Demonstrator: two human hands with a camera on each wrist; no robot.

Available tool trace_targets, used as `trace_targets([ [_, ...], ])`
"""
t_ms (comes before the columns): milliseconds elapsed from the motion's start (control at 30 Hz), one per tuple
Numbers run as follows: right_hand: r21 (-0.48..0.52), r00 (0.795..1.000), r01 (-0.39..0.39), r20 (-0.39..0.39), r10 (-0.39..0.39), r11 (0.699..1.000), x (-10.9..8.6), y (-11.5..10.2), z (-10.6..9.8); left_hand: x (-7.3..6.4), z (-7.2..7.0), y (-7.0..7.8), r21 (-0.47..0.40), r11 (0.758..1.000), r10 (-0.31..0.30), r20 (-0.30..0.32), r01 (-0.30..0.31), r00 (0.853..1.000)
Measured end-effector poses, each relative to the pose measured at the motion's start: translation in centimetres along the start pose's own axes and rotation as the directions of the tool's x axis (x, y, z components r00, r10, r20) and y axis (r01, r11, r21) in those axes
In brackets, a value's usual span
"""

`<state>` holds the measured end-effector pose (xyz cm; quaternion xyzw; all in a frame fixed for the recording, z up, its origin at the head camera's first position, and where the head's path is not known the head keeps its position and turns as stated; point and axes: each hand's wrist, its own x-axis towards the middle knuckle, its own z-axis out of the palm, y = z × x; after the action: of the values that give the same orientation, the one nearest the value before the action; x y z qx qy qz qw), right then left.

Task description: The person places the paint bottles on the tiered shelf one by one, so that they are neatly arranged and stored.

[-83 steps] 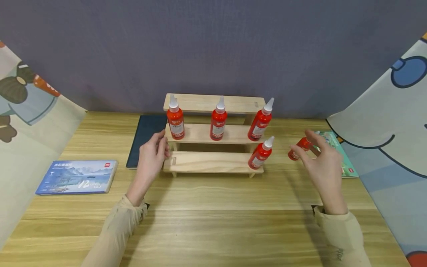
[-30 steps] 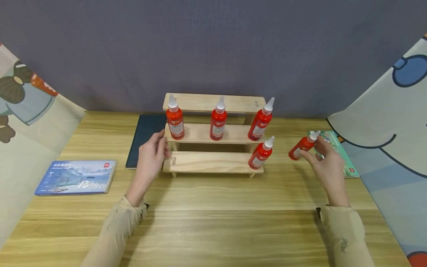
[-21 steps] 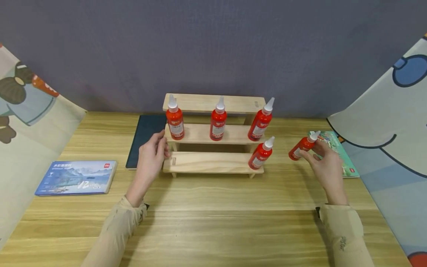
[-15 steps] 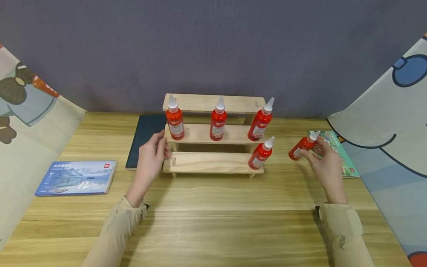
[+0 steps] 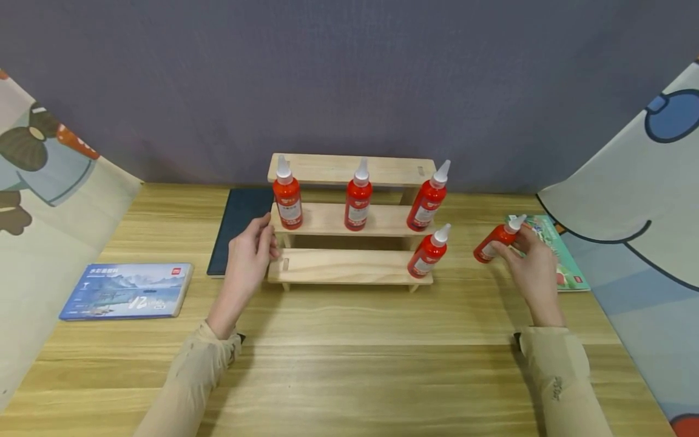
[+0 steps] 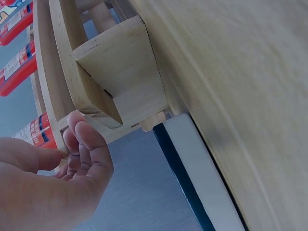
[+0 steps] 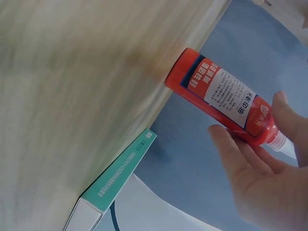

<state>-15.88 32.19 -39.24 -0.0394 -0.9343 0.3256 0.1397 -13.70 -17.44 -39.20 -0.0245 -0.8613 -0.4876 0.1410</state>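
Note:
In the head view, my right hand (image 5: pixel 534 273) has its thumb and fingers around the upper part of a red ink bottle (image 5: pixel 494 243) with a white nozzle cap. The right wrist view shows this ink bottle (image 7: pixel 216 96) with its base at the tabletop. My left hand (image 5: pixel 248 252) holds the left end of a three-tier wooden rack (image 5: pixel 338 265); the left wrist view shows its thumb and fingertips at a board's end. On the middle tier stand three similar bottles, left (image 5: pixel 287 200), centre (image 5: pixel 357 203) and right (image 5: pixel 426 203). Another bottle (image 5: pixel 428 255) stands at the lowest tier's right end.
A blue box with a lake picture (image 5: pixel 125 291) lies at the left. A dark book (image 5: pixel 236 212) lies behind my left hand. A green book (image 5: pixel 570 267) sits beyond my right hand. A grey panel (image 5: pixel 349 79) closes off the back.
My right hand was spread in front of the lone ink bottle at first; it then closed its thumb and fingers onto it. The left hand and the rack have stayed in place.

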Motion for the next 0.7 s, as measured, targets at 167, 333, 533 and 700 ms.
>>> trace_targets([
  [167,0.013,1.0,-0.002,-0.02,0.002,1.0,0.06,-0.02,0.31,0.0,0.0,0.06,-0.001,1.0,-0.003,0.0,0.003,1.0],
  [333,0.025,0.999,-0.007,-0.035,0.008,1.0,0.16,0.06,0.43,0.03,-0.01,0.12,0.004,1.0,0.001,-0.001,-0.001,1.0],
  [533,0.019,0.999,-0.015,-0.046,0.016,1.0,0.15,0.01,0.5,0.02,-0.04,0.2,0.001,1.0,0.002,-0.001,-0.002,1.0],
  [700,0.033,0.998,-0.025,-0.056,0.027,0.999,0.12,0.01,0.6,0.0,-0.07,0.25,0.006,1.0,0.002,-0.002,-0.002,1.0],
])
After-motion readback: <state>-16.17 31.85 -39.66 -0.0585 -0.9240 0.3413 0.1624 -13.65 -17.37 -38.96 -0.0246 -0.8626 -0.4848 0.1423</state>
